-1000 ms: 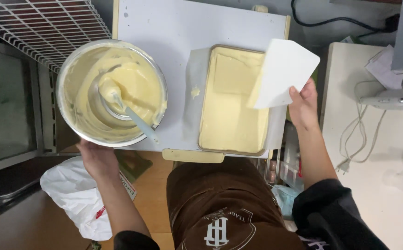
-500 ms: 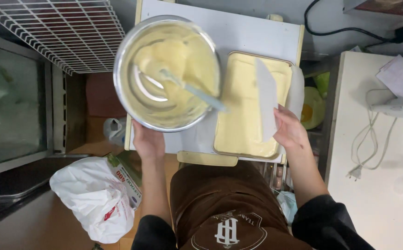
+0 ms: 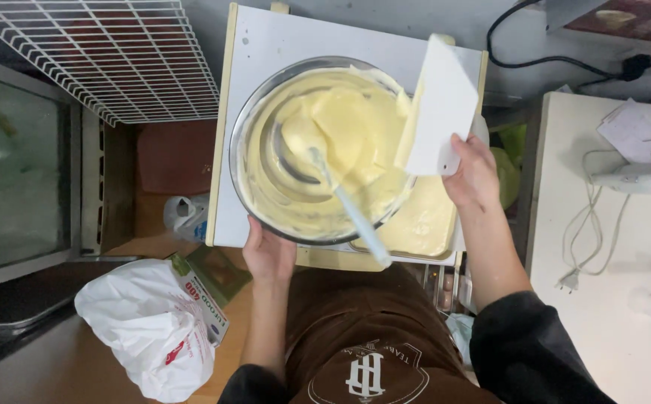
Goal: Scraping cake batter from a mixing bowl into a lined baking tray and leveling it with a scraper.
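Gripping the near rim of a metal bowl (image 3: 265,161), the left hand (image 3: 269,254) is closing around its edge and tipping it over a rectangular pan (image 3: 422,224), apparently so the pale yellow batter (image 3: 348,131) can slide out toward the pan, which already shows a layer of the same batter at its near corner. The right hand (image 3: 473,170) is pinching the lower edge of a flat white scraper (image 3: 441,105), holding it upright against the bowl's right rim, seemingly to push batter along. A spatula (image 3: 340,196) with a pale handle is lying loose in the bowl, its handle jutting past the near rim, touched by neither hand. Bowl and pan are sitting above a white board (image 3: 280,45) on a small stand. Further out on the left, a white wire rack (image 3: 108,56) is lying over a counter, and lower down a crumpled white plastic bag (image 3: 146,329) with red print is resting beside a green-edged carton (image 3: 206,292) whose white side panel carries red lettering. On the right, a white cable with a plug (image 3: 579,247) is trailing across a white tabletop (image 3: 624,314).
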